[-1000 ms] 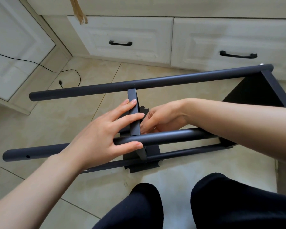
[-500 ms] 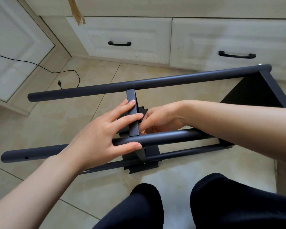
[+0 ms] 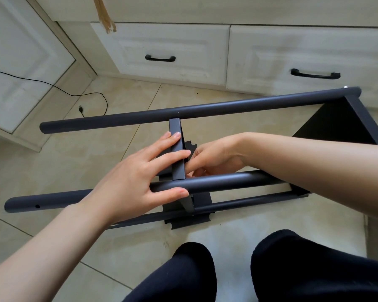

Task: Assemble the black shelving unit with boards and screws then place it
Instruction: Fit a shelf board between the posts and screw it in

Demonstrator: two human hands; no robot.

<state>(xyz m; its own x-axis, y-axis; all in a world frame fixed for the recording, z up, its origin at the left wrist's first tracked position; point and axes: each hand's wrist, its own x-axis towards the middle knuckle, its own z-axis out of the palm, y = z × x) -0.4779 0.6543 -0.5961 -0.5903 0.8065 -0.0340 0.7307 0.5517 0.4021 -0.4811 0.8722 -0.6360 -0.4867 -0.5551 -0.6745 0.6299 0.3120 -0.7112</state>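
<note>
The black shelving unit (image 3: 327, 118) lies on its side on the tiled floor (image 3: 52, 166), in front of the person's knees (image 3: 292, 258). Three of its round poles run left to right: a far pole (image 3: 205, 110), a near pole (image 3: 238, 182), and a lower pole (image 3: 249, 201) close to the floor. At the right end a black board (image 3: 340, 120) is already joined between the poles.

A second black board (image 3: 176, 149) stands on edge between the far and near poles, its narrow edge facing up.

The left hand (image 3: 135, 177) lies across this board and the near pole. Its fingers are nearly straight: the index and middle fingertips rest on the board's top edge, while the thumb reaches under the near pole. Its grip is loose and open, steadying rather than clutching.

The right hand (image 3: 216, 158) reaches in from the right, just beside the board and just above the near pole. Its fingers are curled toward the board's right face, but whatever they pinch is hidden; I cannot tell if that grip holds anything.

Behind the unit stand white drawers with black handles (image 3: 160, 58). A black cable (image 3: 52, 88) trails over the floor at the left.
</note>
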